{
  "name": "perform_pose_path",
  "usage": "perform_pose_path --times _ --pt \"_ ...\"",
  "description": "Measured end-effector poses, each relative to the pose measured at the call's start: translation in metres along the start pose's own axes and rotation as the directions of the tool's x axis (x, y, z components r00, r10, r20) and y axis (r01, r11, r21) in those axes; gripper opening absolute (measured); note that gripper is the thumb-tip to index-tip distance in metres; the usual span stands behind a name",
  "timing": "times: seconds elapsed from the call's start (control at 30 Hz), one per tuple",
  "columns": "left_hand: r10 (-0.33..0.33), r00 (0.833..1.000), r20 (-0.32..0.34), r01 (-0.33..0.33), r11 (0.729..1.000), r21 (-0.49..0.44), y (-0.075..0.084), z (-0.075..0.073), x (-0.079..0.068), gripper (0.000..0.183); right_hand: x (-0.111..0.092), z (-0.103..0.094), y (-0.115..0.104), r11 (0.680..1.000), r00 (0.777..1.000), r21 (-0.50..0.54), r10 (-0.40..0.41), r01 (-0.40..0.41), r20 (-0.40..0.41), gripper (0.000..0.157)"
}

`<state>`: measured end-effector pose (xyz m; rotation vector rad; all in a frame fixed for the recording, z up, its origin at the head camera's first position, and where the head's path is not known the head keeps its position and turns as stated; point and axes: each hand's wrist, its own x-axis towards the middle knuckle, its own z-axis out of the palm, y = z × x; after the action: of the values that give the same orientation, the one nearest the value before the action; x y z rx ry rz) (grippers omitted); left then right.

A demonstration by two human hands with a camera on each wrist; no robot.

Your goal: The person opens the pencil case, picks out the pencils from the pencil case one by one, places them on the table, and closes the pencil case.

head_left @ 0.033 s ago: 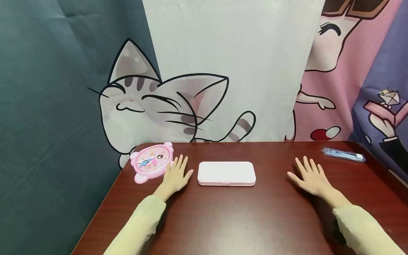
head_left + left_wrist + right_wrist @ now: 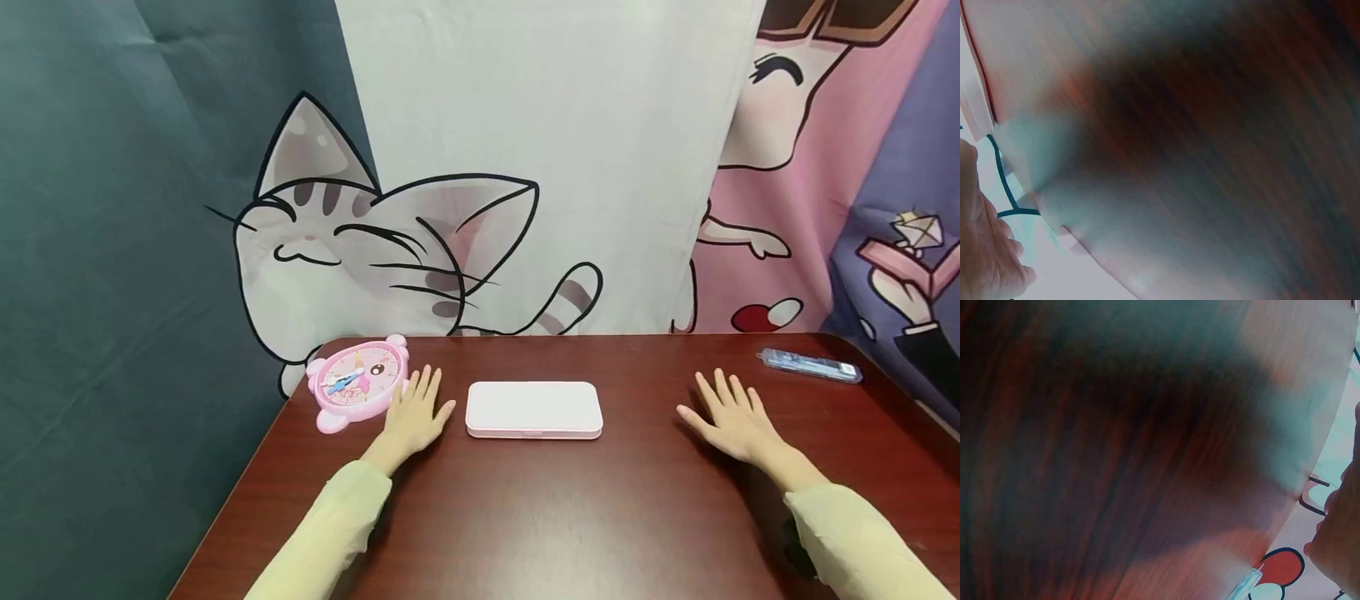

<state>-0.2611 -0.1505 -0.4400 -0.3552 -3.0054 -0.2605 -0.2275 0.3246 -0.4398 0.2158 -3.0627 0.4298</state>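
Observation:
Palm down with straight, spread fingers, my left hand (image 2: 412, 418) is over the left of the table, its fingertips at the edge of a pink animal-shaped toy clock (image 2: 358, 382) with blue hands. To its right lies a flat white case (image 2: 534, 407) with rounded corners and its lid closed. My right hand (image 2: 737, 425) is also spread palm down, apart from the case and holding nothing. Beyond it at the back right is a slim, clear bluish packet (image 2: 810, 365). The left wrist view catches only part of the left hand (image 2: 988, 250); the right wrist view, part of the right hand (image 2: 1342, 531).
Everything lies on a dark red-brown wooden table (image 2: 570, 517) with a rounded back corner. Behind its far edge hangs a cloth backdrop (image 2: 637, 167) printed with a cartoon cat and other figures.

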Motion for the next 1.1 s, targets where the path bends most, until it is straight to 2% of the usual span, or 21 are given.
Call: perform_pose_path --times 0.2,0.37,0.57,0.7,0.87,0.93,1.0,1.1 --pt "-0.002 1.000 0.006 0.002 1.000 -0.001 0.000 -0.001 0.002 0.065 0.002 0.000 -0.004 1.000 1.000 0.000 0.003 -0.003 0.005 0.080" --pt "0.004 1.000 0.013 -0.004 1.000 -0.006 -0.001 -0.002 0.001 0.064 0.006 0.003 -0.018 1.000 1.000 0.020 -0.025 0.025 -0.002 0.079" --pt "0.007 1.000 0.018 -0.007 1.000 -0.023 0.001 -0.001 0.001 0.063 0.016 0.011 -0.054 0.995 0.995 0.015 -0.096 0.097 -0.019 0.075" --pt "0.053 0.999 0.000 -0.053 0.998 -0.028 0.007 0.002 0.003 0.063 0.025 0.019 -0.086 0.984 0.983 -0.009 -0.177 0.177 -0.040 0.068" --pt "0.137 0.990 -0.013 -0.138 0.990 -0.043 0.019 0.004 0.005 0.062 0.033 0.034 -0.126 0.956 0.956 -0.011 -0.292 0.292 -0.034 0.059" --pt "0.182 0.983 -0.009 -0.183 0.982 -0.046 0.024 0.003 0.005 0.062 0.036 0.039 -0.139 0.939 0.938 -0.014 -0.345 0.345 -0.031 0.057" --pt "0.236 0.971 0.021 -0.236 0.972 -0.024 0.028 0.004 0.006 0.063 0.038 0.045 -0.150 0.916 0.916 -0.028 -0.400 0.399 -0.039 0.058" --pt "0.320 0.943 0.090 -0.320 0.947 -0.014 0.033 0.004 0.009 0.068 0.043 0.049 -0.160 0.867 0.865 -0.090 -0.497 0.490 -0.069 0.063"
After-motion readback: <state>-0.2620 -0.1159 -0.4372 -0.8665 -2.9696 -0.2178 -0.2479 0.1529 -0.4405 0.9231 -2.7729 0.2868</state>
